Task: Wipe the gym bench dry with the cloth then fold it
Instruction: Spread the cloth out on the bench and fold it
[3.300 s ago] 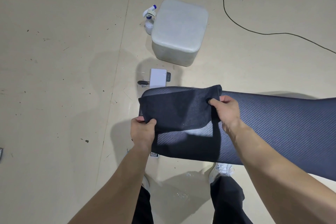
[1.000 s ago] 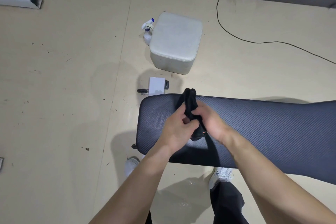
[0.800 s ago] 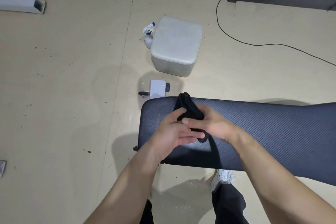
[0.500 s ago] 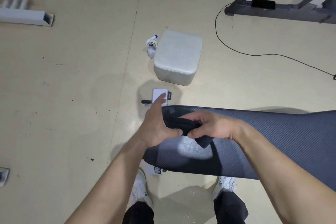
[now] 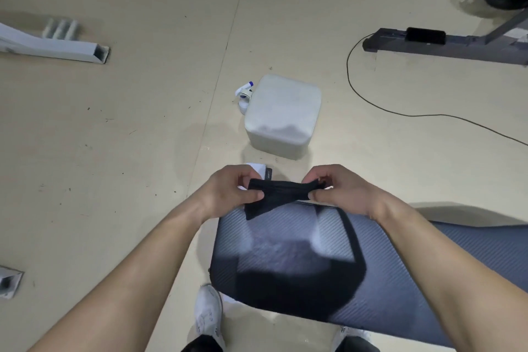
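Note:
A small dark cloth [image 5: 274, 196], bunched into a narrow band, is stretched between my two hands above the far left end of the gym bench. My left hand [image 5: 231, 191] pinches its left end and my right hand [image 5: 340, 188] pinches its right end. One corner of the cloth hangs down toward the pad. The bench pad [image 5: 428, 271] is dark blue-grey with a ribbed texture and runs from the centre to the right edge. The cloth does not touch the pad.
A pale grey cube stool [image 5: 283, 114] stands on the beige floor beyond the bench, with a white spray bottle [image 5: 244, 94] at its left. A black cable [image 5: 400, 113] crosses the floor at right, near grey equipment frames [image 5: 445, 46]. A white beam [image 5: 57, 48] lies far left.
The cloth went from spread open to bunched between both hands; now my hands have pulled apart and lifted, stretching it into a band. The view has tilted toward the far floor.

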### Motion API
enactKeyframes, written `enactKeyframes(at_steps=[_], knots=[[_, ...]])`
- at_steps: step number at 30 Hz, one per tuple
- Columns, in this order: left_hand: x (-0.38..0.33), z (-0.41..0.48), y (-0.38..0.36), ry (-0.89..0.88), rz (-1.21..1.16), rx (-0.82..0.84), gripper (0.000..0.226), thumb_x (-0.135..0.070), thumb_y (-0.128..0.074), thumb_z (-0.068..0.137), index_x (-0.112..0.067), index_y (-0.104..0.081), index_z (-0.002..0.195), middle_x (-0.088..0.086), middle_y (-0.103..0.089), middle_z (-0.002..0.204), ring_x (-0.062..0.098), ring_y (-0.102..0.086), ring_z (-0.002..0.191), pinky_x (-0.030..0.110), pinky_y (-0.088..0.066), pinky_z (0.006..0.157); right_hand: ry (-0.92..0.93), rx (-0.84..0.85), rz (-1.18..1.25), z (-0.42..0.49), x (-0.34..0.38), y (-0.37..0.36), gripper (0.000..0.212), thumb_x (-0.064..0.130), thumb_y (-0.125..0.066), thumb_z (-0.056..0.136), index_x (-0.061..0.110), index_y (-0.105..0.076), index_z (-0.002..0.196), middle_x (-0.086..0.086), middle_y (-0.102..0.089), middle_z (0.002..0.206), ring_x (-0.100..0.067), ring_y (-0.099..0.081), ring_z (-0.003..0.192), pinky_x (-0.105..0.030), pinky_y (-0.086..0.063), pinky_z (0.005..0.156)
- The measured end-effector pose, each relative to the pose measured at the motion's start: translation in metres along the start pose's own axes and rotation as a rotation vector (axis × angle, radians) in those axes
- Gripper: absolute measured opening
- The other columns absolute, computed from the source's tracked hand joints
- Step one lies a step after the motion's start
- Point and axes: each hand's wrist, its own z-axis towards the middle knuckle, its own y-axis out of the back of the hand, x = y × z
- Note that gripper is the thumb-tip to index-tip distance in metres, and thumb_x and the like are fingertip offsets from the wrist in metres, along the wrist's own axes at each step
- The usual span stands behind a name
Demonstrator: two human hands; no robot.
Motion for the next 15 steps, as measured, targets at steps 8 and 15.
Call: enactKeyframes(at_steps=[8, 15], knots=[[0.009, 0.105, 0.03, 0.099, -0.113, -0.156, 0.014, -0.023, -0.074, 0.084, -0.02, -0.068, 0.096, 0.007, -0.061, 0.084, 0.025, -0.066, 0.074, 0.043, -0.061, 0.069, -0.036, -0.325, 0.217, 0.091, -0.018, 0.022, 0.016, 0.006, -0.067, 0.091, 0.016, -0.072, 0.103, 0.002, -0.055, 0.084, -0.015, -0.056, 0.071, -0.026, -0.05, 0.063], [0.029, 0.275, 0.07, 0.067, -0.195, -0.191, 0.018, -0.016, -0.07, 0.09, -0.01, -0.065, 0.106, 0.013, -0.068, 0.095, 0.023, -0.065, 0.074, 0.03, -0.059, 0.066, -0.128, -0.527, 0.324, 0.249, -0.031, 0.059, 0.019, 0.009, -0.063, 0.096, 0.01, -0.065, 0.114, -0.002, -0.064, 0.09, -0.015, -0.064, 0.079, -0.019, -0.054, 0.067]])
